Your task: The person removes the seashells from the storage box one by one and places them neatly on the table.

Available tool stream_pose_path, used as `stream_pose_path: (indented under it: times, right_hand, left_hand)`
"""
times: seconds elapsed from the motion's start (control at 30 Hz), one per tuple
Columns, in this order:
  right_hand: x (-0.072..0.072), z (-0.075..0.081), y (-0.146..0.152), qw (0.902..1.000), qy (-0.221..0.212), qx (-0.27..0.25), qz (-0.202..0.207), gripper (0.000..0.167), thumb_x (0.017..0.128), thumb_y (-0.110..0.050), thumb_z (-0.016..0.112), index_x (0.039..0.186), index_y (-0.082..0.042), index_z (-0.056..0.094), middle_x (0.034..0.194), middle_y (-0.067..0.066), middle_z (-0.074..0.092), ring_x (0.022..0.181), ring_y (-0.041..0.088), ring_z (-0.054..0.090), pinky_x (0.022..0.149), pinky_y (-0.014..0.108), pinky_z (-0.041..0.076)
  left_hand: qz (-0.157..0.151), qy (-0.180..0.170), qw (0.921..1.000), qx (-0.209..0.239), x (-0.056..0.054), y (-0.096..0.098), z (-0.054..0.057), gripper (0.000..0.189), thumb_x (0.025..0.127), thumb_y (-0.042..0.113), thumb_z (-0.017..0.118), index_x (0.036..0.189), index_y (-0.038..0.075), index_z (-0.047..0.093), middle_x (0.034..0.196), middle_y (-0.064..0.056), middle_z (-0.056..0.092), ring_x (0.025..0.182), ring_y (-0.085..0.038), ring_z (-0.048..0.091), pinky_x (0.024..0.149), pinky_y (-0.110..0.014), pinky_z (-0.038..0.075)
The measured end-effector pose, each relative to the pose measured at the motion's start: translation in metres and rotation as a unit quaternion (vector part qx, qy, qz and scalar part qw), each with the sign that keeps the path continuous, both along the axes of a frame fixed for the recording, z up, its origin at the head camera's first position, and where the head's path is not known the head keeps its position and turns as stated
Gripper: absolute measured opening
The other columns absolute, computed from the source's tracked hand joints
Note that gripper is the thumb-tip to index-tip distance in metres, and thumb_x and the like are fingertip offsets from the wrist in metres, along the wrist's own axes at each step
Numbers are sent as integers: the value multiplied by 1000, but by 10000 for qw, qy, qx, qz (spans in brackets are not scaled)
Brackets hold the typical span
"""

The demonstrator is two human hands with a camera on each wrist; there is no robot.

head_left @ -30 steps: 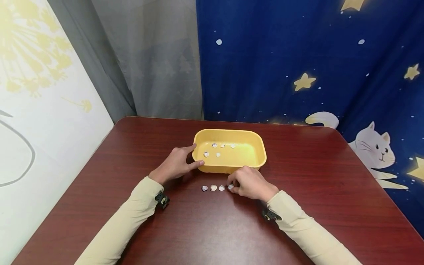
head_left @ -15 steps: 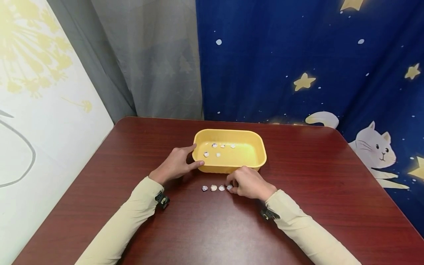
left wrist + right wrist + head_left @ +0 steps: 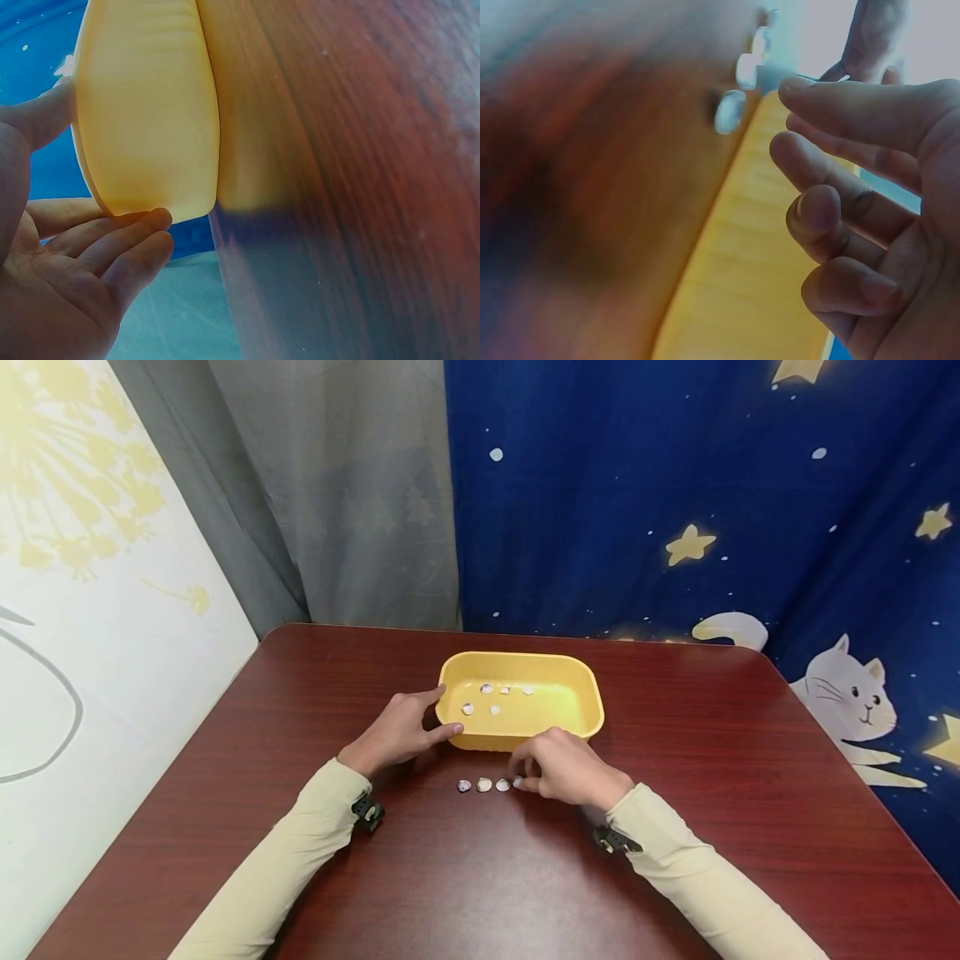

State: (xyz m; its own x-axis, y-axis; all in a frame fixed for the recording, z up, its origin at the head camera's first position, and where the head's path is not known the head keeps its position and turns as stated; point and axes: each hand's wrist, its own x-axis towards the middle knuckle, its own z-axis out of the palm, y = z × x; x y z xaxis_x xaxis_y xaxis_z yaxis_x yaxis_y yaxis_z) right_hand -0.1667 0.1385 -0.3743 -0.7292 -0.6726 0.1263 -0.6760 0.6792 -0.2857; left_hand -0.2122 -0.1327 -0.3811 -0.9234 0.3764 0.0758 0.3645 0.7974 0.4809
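Note:
A yellow plastic basin stands on the table, with several small pale seashells lying inside. My left hand holds its left end, thumb at the near corner and fingers at the far side; the left wrist view shows these fingers against the basin wall. Several more seashells form a row on the table in front of the basin. My right hand is beside the rightmost seashell. In the right wrist view its loosely bent fingers are apart from that seashell, nothing visible between them.
The dark red wooden table extends around the basin. Behind it hang a grey curtain and a blue curtain with stars and a cat. A white patterned panel stands along the left side.
The rightmost seashell has shifted slightly left, closer to the row. My right hand has let go of it and risen a little. My left hand stays on the basin.

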Motion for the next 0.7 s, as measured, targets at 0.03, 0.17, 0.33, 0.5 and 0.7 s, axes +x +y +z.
stream_pose_path:
  times: [0.03, 0.17, 0.33, 0.5, 0.7]
  right_hand:
    - [0, 2, 0, 10000, 0, -44, -5, 10, 80, -18, 83, 88, -22, 78, 66, -15, 64, 63, 0, 57, 58, 17, 45]
    - [-5, 11, 0, 9996, 21, -270, 51, 13, 79, -15, 84, 91, -17, 78, 67, -14, 65, 63, 2, 58, 60, 17, 46]
    - [-20, 17, -4, 9974, 159, -706, 55, 10, 81, -14, 83, 90, -15, 79, 68, -11, 68, 62, -2, 56, 61, 18, 48]
    - [-41, 18, -13, 9937, 245, -1037, -358, 6, 82, -14, 81, 88, -13, 78, 67, -7, 69, 61, 2, 58, 60, 21, 47]
    - [-64, 14, -25, 9942, 214, -657, -824, 7, 82, -14, 80, 88, -12, 78, 70, -3, 71, 66, 10, 61, 63, 26, 49]
  left_hand:
    - [-4, 0, 10000, 1, 0, 0, 0, 83, 92, 47, 70, 151, -2, 40, 150, -19, 51, 137, -30, 53, 112, -47, 46]
    - [-15, 12, 10000, -10, 0, 0, 1, 83, 92, 47, 70, 151, -2, 40, 149, -20, 52, 136, -30, 54, 112, -47, 46]
    - [0, 21, 10000, -48, 0, -1, 2, 83, 92, 47, 70, 151, -2, 40, 149, -20, 53, 135, -30, 55, 111, -47, 47]
    - [-5, 14, 10000, -89, 0, -1, 1, 83, 92, 48, 70, 151, -2, 41, 149, -20, 53, 134, -30, 56, 110, -47, 47]
    - [-63, 45, 10000, -43, 0, 0, 0, 82, 92, 47, 70, 150, -3, 41, 147, -21, 54, 132, -30, 58, 109, -47, 48]
